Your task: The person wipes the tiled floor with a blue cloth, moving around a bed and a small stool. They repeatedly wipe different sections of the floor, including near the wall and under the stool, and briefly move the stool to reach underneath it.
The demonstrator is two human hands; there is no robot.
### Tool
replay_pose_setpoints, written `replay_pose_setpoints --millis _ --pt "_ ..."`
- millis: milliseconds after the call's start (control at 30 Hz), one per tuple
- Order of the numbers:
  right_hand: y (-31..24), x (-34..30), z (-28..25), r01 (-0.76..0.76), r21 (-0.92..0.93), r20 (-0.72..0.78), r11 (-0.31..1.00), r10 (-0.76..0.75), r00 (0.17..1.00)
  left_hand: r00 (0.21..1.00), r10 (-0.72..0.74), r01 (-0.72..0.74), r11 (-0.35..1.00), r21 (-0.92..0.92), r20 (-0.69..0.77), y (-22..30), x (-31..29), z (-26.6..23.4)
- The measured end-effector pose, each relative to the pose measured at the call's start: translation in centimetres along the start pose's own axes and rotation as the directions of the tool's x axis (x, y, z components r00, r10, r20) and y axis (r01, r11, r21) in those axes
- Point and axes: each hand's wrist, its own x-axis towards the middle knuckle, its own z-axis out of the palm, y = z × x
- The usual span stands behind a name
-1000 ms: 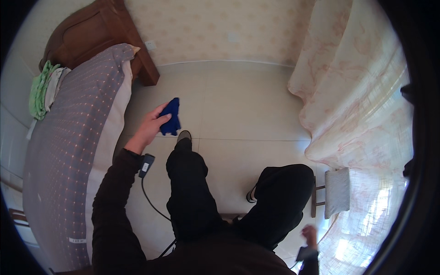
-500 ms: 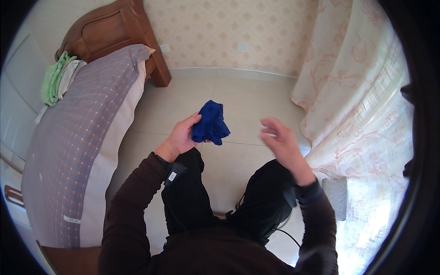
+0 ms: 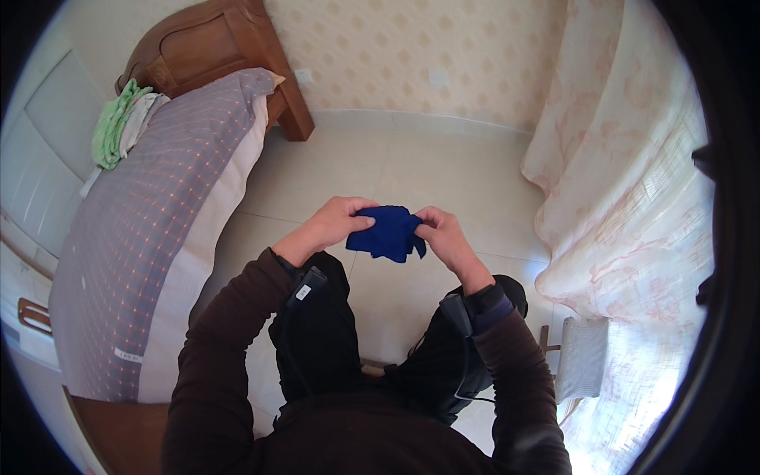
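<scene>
A dark blue cloth (image 3: 385, 233), loosely folded with uneven lower edges, hangs between my two hands above my knees. My left hand (image 3: 340, 220) pinches its upper left side, thumb on the front and fingers behind. At the upper right, my right hand (image 3: 442, 236) grips the edge between thumb and fingers, with a small flap hanging beside them. The fingers behind the cloth are partly hidden.
To the left stands a bed with a grey-purple cover (image 3: 158, 214) and a wooden headboard (image 3: 207, 47); green and white cloths (image 3: 119, 127) lie on it. Patterned curtains (image 3: 602, 158) hang at the right beside a grey-covered stool (image 3: 584, 356). Pale tiles (image 3: 340, 166) cover the floor.
My right hand has come left from free air and taken hold of the cloth's right edge. The cloth now stretches wider between both hands. The view has shifted slightly.
</scene>
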Motion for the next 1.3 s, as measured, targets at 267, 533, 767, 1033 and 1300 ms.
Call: replay_pose_setpoints --millis 267,533,767,1033,1300 --pt "-2.2 -0.8 -1.0 -0.126 0.127 -0.043 0.984 0.132 0.990 0.996 -0.038 0.010 0.952 -0.306 -0.085 -0.7 3.0 -1.1" --pt "-1.8 0.6 1.0 0.007 0.477 -0.289 0.879 0.150 0.945 0.987 -0.128 0.122 0.990 -0.063 -0.094 -0.9 3.3 -1.7" --pt "-2.9 1.1 4.4 0.178 0.211 0.005 0.961 -0.183 0.983 0.999 0.027 -0.011 0.891 -0.454 0.030 -0.3 2.7 1.1" --pt "-3.8 0.7 5.3 0.147 0.091 0.031 0.985 -0.151 0.988 0.887 0.041 -0.291 0.823 -0.487 -0.460 -5.3 0.9 -5.7" --pt "-3.3 0.5 4.5 -0.075 -0.039 -0.108 0.996 0.071 0.992 0.507 -0.408 -0.158 0.822 -0.548 -0.759 -28.2 -12.6 -14.5"
